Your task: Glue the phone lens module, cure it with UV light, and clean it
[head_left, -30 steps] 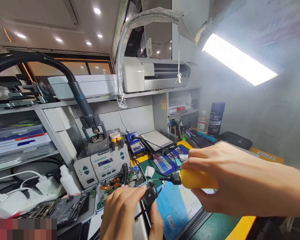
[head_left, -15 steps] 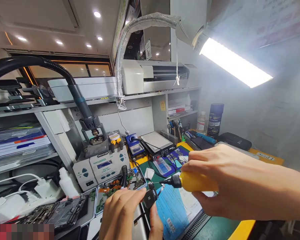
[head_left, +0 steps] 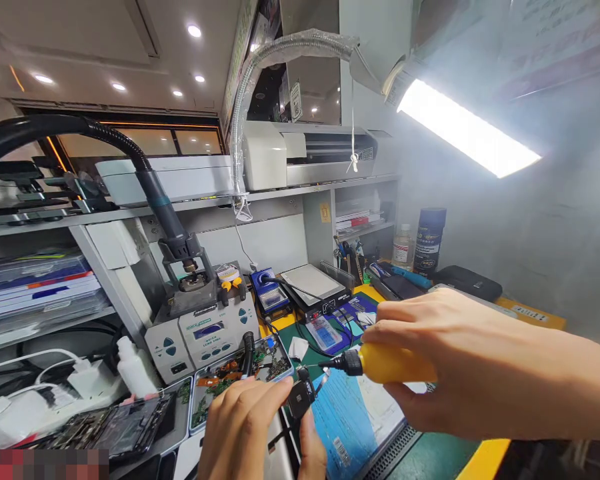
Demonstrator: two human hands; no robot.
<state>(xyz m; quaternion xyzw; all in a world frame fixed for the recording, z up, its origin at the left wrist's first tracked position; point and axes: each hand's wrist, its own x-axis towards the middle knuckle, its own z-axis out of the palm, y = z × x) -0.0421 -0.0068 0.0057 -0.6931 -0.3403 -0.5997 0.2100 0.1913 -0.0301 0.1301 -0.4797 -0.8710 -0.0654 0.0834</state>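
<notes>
Between the thumb and fingers of my left hand (head_left: pixel 253 427) is a small black electronic part (head_left: pixel 300 399), square-faced, with a short shiny flex strip at its upper right. My right hand (head_left: pixel 430 360) is wrapped round a yellow needle-tipped bottle (head_left: pixel 395 363) with a ribbed black collar, held nearly level. Its thin tip points left and ends close to the part's upper edge; whether they touch I cannot tell. Under both hands lies a blue and white sheet or booklet (head_left: pixel 343 420).
A tray of small circuit boards (head_left: pixel 215 383) sits behind my left hand, before a grey rework station (head_left: pixel 205 333). Phone parts (head_left: pixel 125 427) lie at the left. A bright lamp (head_left: pixel 470 127) hangs above right. A dark spray can (head_left: pixel 430 240) stands at the back.
The black part has tilted very slightly in my left hand. My right hand and the bottle stay almost still, and the view has shifted a little.
</notes>
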